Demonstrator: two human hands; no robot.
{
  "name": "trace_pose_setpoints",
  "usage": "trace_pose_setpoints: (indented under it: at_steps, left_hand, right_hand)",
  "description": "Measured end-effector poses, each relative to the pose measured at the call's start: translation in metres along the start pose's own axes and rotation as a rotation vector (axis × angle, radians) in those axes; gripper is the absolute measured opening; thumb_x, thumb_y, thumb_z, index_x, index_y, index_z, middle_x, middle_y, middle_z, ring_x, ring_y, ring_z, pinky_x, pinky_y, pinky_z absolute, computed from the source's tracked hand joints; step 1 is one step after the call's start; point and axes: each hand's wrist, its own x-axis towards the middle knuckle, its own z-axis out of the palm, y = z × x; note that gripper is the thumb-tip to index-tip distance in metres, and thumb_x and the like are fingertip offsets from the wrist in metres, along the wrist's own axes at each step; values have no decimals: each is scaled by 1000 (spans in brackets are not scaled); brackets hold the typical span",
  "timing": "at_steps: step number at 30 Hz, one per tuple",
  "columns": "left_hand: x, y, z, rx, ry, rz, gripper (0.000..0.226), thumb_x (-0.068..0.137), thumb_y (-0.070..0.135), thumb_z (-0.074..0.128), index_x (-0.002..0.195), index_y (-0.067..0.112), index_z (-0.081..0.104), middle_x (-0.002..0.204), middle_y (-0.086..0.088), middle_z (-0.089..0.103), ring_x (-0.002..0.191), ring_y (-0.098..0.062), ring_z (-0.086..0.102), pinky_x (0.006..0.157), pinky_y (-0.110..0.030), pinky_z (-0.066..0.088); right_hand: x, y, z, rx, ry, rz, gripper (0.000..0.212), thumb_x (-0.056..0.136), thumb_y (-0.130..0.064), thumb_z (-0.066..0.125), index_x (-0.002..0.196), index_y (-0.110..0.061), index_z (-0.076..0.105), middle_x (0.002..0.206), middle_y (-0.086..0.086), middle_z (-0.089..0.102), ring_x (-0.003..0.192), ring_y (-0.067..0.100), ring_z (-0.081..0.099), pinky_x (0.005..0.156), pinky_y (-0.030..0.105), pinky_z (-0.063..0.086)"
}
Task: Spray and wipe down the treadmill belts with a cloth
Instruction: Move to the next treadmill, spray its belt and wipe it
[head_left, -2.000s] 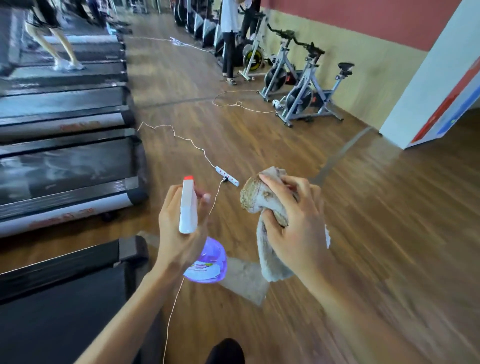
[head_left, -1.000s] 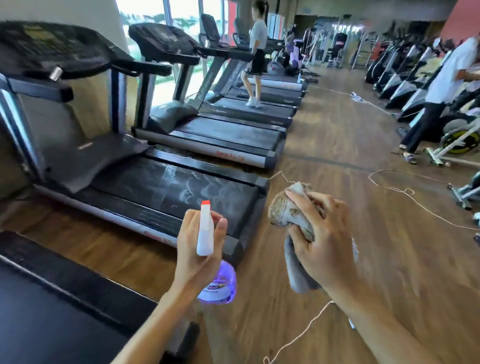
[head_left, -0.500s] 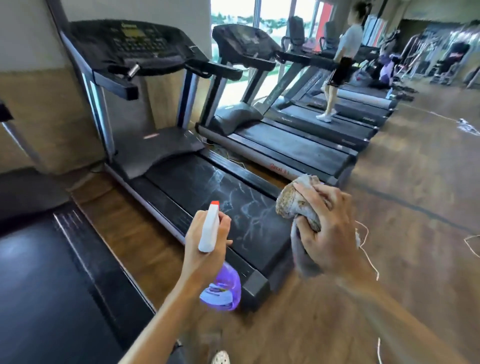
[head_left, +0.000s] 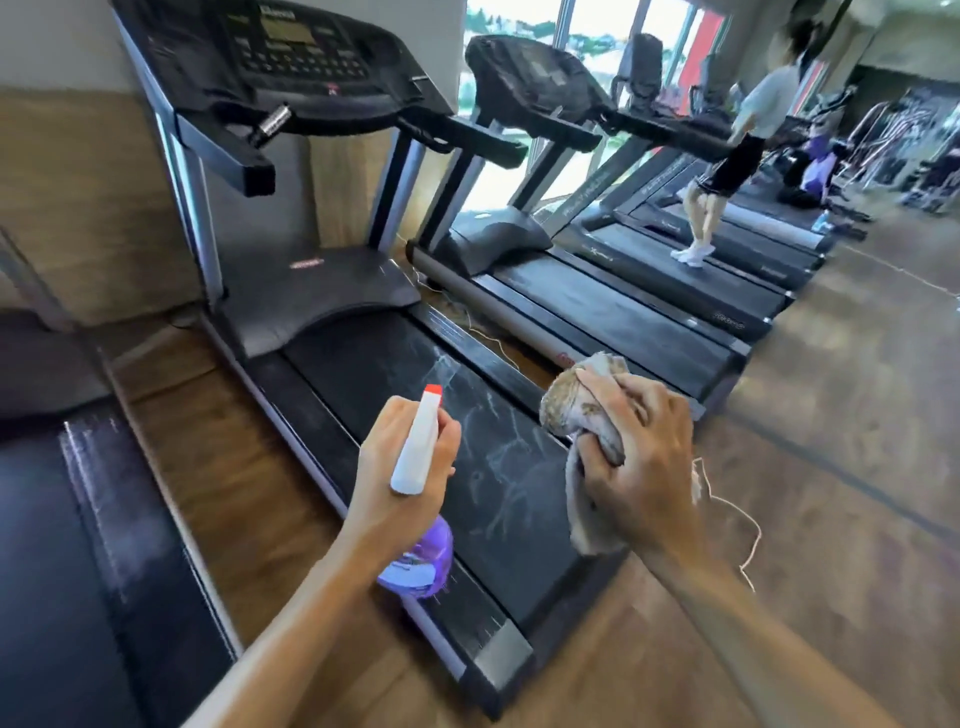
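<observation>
My left hand (head_left: 400, 483) grips a purple spray bottle (head_left: 418, 564) with a white, red-tipped nozzle, held over the rear half of the nearest treadmill's black belt (head_left: 363, 374). A faint mist hangs in front of the nozzle. The belt shows pale streaks. My right hand (head_left: 639, 457) holds a bunched grey cloth (head_left: 569, 402) above the belt's right edge, clear of the surface.
Another treadmill deck (head_left: 78, 545) lies at the left, and a row of treadmills (head_left: 623, 322) runs to the right. A person (head_left: 737, 156) walks on a far one. A thin white cord (head_left: 737, 514) trails over the wooden floor at the right.
The view has swung from the open floor to face the treadmill and moved closer. Both hands keep their hold and now hang over the belt, with mist at the nozzle.
</observation>
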Motion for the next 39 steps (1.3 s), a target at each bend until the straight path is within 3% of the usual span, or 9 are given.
trace_pose_setpoints:
  at_steps: [9,13,18,21,24,26,30,35,39]
  left_hand:
    - [113,-52,23,48,84,19,11,96,29,60,87,24,60,93,-1,53,81,-20,63,63,-39,64]
    - [161,-76,26,62,166,-22,14,98,27,60,89,16,61,90,6,50,80,-15,61,63,-34,63]
    - [214,-116,20,32,208,-73,11,101,19,61,93,12,61,96,-11,52,80,-12,60,65,-34,63]
    - [253,-148,10,25,224,-119,14,101,19,61,91,9,59,95,-14,52,79,-8,59,65,-32,62]
    - [297,-188,-7,11,208,-113,19,100,22,62,92,5,57,89,-4,52,77,-10,59,65,-34,63]
    - [327,-214,-20,7,185,-116,23,99,27,62,91,6,57,87,2,52,77,-11,59,64,-36,63]
    - [388,-267,-45,28,135,-31,10,97,17,57,88,14,55,86,3,49,75,-22,56,64,-47,62]
    - [463,-353,-63,132,140,19,25,100,46,56,90,23,56,89,3,50,78,-27,56,65,-54,57]
    - [491,-411,-62,177,152,3,21,100,45,56,92,26,56,86,4,51,72,-26,57,62,-51,58]
  right_hand:
    - [107,40,94,30,-129,-183,53,88,-34,57,140,-24,64,130,9,56,118,33,48,99,46,42]
    - [142,59,133,26,-192,-236,54,87,-34,58,140,-24,62,131,10,55,118,34,48,97,49,42]
    - [174,68,186,22,-241,-257,52,88,-37,56,139,-25,62,132,12,56,116,40,50,92,52,43]
    - [187,63,222,48,-230,-225,54,86,-32,61,139,-26,60,132,10,54,117,37,49,93,49,40]
    - [195,54,269,69,-213,-162,62,82,-26,70,142,-27,58,132,6,52,117,33,48,97,47,39]
    - [201,42,307,57,-231,-98,62,83,-27,67,143,-30,55,133,5,52,117,33,48,96,51,42]
    - [231,23,389,105,-262,-2,60,82,-30,60,143,-30,59,133,3,54,117,32,49,94,54,45]
    - [275,15,499,173,-263,45,63,81,-27,62,144,-35,55,131,1,54,116,29,51,97,51,46]
    - [278,27,567,222,-288,105,60,81,-27,60,141,-34,62,132,-3,54,117,29,52,97,51,46]
